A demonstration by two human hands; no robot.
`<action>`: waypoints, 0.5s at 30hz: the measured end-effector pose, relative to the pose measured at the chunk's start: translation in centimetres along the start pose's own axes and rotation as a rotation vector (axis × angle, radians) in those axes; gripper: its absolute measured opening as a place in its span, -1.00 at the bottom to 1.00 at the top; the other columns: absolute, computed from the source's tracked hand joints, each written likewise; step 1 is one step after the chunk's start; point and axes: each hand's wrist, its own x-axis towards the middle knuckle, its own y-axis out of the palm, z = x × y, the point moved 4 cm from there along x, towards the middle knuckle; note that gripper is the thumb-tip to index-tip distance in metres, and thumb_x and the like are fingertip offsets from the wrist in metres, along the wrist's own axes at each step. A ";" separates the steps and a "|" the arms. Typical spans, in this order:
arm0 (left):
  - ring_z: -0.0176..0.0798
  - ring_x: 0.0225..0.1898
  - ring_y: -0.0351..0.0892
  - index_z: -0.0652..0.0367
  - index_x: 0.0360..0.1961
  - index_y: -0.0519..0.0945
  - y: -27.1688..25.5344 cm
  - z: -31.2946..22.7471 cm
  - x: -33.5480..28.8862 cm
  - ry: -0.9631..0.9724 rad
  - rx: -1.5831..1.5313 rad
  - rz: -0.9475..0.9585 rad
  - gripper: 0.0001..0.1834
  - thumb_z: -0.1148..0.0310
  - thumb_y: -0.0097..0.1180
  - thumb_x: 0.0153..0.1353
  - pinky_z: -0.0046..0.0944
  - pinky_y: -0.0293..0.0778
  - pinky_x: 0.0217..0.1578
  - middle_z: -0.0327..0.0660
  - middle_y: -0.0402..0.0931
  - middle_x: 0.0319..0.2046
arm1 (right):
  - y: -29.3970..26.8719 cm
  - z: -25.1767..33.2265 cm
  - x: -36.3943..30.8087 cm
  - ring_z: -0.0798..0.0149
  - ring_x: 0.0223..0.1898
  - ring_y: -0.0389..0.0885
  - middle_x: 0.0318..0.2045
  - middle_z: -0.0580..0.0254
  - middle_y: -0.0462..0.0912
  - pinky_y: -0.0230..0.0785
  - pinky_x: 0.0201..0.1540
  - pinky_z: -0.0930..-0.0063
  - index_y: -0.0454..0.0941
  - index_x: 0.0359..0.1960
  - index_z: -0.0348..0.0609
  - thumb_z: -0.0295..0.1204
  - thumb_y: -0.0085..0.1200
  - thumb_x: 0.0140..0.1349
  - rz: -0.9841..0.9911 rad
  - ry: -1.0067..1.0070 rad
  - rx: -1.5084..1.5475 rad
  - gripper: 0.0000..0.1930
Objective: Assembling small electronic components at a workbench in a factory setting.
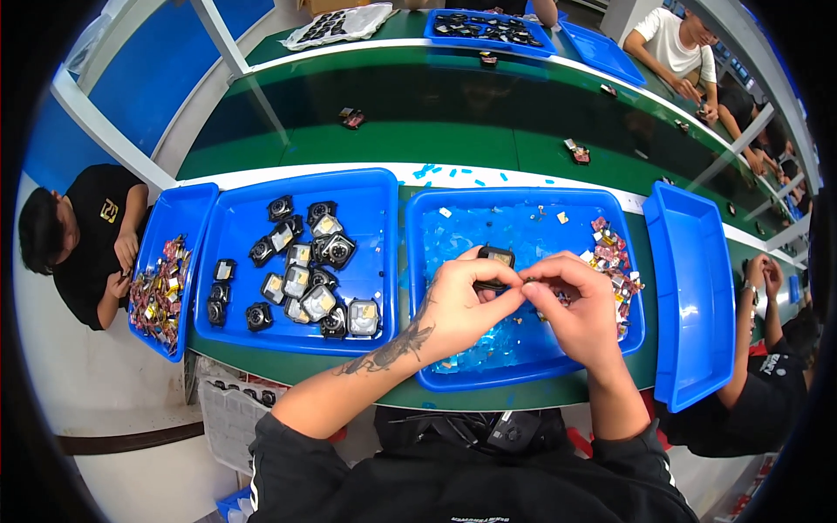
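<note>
Behind the green bench (pixel 261 362), a wide green conveyor belt (pixel 436 122) is seen, on which a few small loose parts (pixel 578 152) are carried. On the bench, the wide left tray (pixel 362 222), which is blue, is occupied by many black and grey cases (pixel 319 301), some of them leaning on each other. The blue work tray (pixel 488 380) is placed just to the right of it, and its floor is partly covered by thin blue film. At its right side a heap of small coloured parts (pixel 621 283) is gathered. The two outer places are taken by a deep blue tray (pixel 693 296) at the right and a narrow blue tray (pixel 193 205) at the left, in which a similar heap (pixel 159 292) is kept. Above the work tray, a black case (pixel 497 255) is held by the left hand (pixel 471 301), which is closed around it. The right hand (pixel 577 301) is also closed, its thumb and forefinger tips being together and touching those of the left; what is pinched there cannot be told.
</note>
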 end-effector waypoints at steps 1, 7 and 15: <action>-0.54 -0.47 0.35 0.22 -0.36 0.68 0.0 0.1 0.0 -0.008 -0.033 -0.006 -0.87 0.40 0.34 0.09 -0.47 0.37 -0.43 -0.28 0.45 -0.31 | 0.2 0.2 -0.1 0.40 -0.34 0.59 -0.29 0.18 0.64 0.43 -0.28 0.59 0.64 -0.19 -0.27 -0.62 0.19 0.15 0.000 -0.054 -0.063 -0.83; -0.32 0.10 0.44 0.19 0.36 0.19 0.2 -1.1 -0.3 0.011 -0.331 0.118 -0.48 0.56 -0.17 0.38 -0.30 0.42 0.03 -0.05 0.40 0.17 | -1.2 2.3 -0.4 0.35 -0.36 0.60 -0.39 0.19 0.63 0.43 -0.32 0.55 0.69 -0.25 -0.24 -0.65 0.19 0.12 -0.186 -0.096 -0.153 -0.84; -0.22 0.20 0.41 0.31 0.32 0.21 0.8 -1.1 -0.6 0.040 -0.515 0.085 -0.48 0.66 -0.11 0.33 -0.25 0.36 0.18 -0.03 0.33 0.22 | 0.9 3.4 0.6 0.29 -0.47 0.58 -0.42 0.14 0.64 0.41 -0.38 0.48 0.67 -0.25 -0.24 -0.66 0.21 0.08 -0.161 -0.230 -0.392 -0.82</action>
